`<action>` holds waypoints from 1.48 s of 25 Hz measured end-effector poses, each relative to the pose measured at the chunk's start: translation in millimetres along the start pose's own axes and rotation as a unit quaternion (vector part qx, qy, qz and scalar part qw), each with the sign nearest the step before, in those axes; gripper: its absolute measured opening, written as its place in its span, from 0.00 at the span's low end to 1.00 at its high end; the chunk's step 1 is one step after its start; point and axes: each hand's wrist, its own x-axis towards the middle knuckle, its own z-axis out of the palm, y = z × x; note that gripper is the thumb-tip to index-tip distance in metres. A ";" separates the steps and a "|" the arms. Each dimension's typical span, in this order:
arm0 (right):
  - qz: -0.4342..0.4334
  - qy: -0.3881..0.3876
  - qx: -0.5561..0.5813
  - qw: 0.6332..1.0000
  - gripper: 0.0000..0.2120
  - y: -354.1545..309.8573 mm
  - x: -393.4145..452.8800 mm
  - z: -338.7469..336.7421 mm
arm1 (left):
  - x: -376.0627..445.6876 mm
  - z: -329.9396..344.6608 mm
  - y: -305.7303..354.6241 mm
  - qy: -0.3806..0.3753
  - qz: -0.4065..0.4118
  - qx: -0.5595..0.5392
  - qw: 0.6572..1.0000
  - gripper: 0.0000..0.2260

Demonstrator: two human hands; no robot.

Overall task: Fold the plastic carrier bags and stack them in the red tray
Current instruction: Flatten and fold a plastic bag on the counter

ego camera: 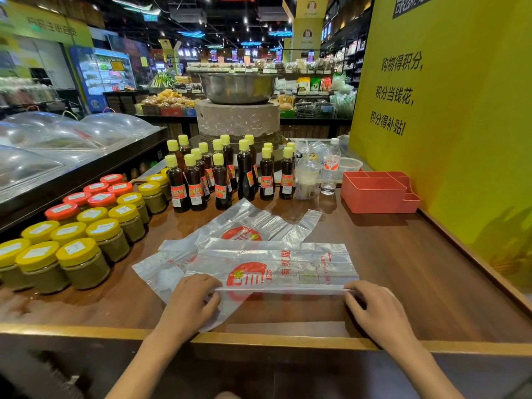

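A clear plastic carrier bag point(288, 269) with red print lies flat across the wooden counter near the front edge. My left hand point(193, 300) pinches its near folded edge at the left end. My right hand point(374, 306) pinches the same edge at the right end, so the edge runs straight between both hands. More clear bags lie under and behind it, one point(259, 223) spread toward the bottles, another point(161, 269) sticking out to the left. The red tray point(374, 194), with several compartments, stands at the back right by the yellow wall.
Yellow- and red-lidded jars point(83, 226) crowd the counter's left side. Dark sauce bottles point(224, 174) with yellow caps stand in rows at the back. A drink cup point(306, 180) and a water bottle point(329, 168) stand left of the tray. A yellow wall point(449, 125) bounds the right side.
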 end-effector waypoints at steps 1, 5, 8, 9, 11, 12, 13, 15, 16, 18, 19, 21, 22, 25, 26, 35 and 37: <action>0.014 0.018 0.013 1.000 0.03 -0.7 -2.1 -3.2 | -1.1 -3.6 3.2 0.019 -0.006 0.001 1.000 0.14; 0.089 0.042 0.240 0.966 0.08 1.2 -5.3 -16.9 | -0.7 -20.8 12.4 0.014 -0.016 -0.002 1.000 0.15; 0.111 0.037 0.306 0.945 0.13 -1.5 2.3 -23.0 | 12.6 -23.5 12.2 -0.022 -0.011 0.018 1.000 0.18; 0.127 0.030 0.306 0.943 0.14 -1.9 6.7 -21.9 | 17.3 -20.4 11.4 -0.026 -0.012 0.030 0.999 0.19; 0.160 0.006 0.267 0.950 0.16 -1.7 14.0 -15.0 | 26.1 -10.3 11.6 -0.020 -0.024 0.040 0.999 0.15; 0.172 -0.001 0.224 0.959 0.17 -1.4 16.1 -11.2 | 29.4 -4.6 13.8 -0.017 -0.030 0.037 0.999 0.13; 0.178 -0.004 0.171 0.969 0.18 0.9 17.8 -6.2 | 32.3 1.2 17.2 -0.016 -0.035 0.039 0.998 0.12; 0.178 -0.003 0.083 0.981 0.19 3.8 21.0 -1.1 | 37.3 10.0 23.2 -0.024 -0.052 0.052 0.997 0.11; 0.177 -0.001 0.058 0.982 0.19 3.5 22.0 -0.6 | 38.2 12.9 25.5 -0.030 -0.060 0.052 0.996 0.12; 0.151 0.009 0.022 0.988 0.18 1.1 22.0 0.9 | 36.6 17.8 30.9 -0.045 -0.047 0.034 0.997 0.16; 0.122 0.006 0.010 0.992 0.18 -4.3 21.4 0.5 | 35.7 19.4 37.3 -0.063 -0.029 0.026 0.997 0.21; 0.044 -0.036 -0.001 0.998 0.18 -23.8 20.7 -0.7 | 34.8 24.1 52.5 -0.122 0.015 0.033 0.992 0.35; 0.002 -0.068 0.000 0.998 0.19 -36.8 21.1 0.6 | 35.1 28.0 59.9 -0.155 0.025 0.041 0.987 0.39; -0.110 -0.155 -0.007 0.982 0.23 -76.3 25.8 18.2 | 38.8 40.8 70.7 -0.219 0.034 0.049 0.974 0.40; -0.122 -0.179 -0.014 0.976 0.24 -84.4 26.9 26.4 | 39.0 43.2 70.8 -0.234 0.037 0.047 0.970 0.40; -0.058 -0.282 -0.038 0.957 0.46 -69.0 23.7 52.1 | 32.1 38.6 32.2 -0.276 -0.004 0.069 0.959 0.39; -0.033 -0.280 -0.043 0.958 0.47 -60.6 24.0 49.0 | 28.9 34.0 18.2 -0.277 -0.023 0.073 0.958 0.41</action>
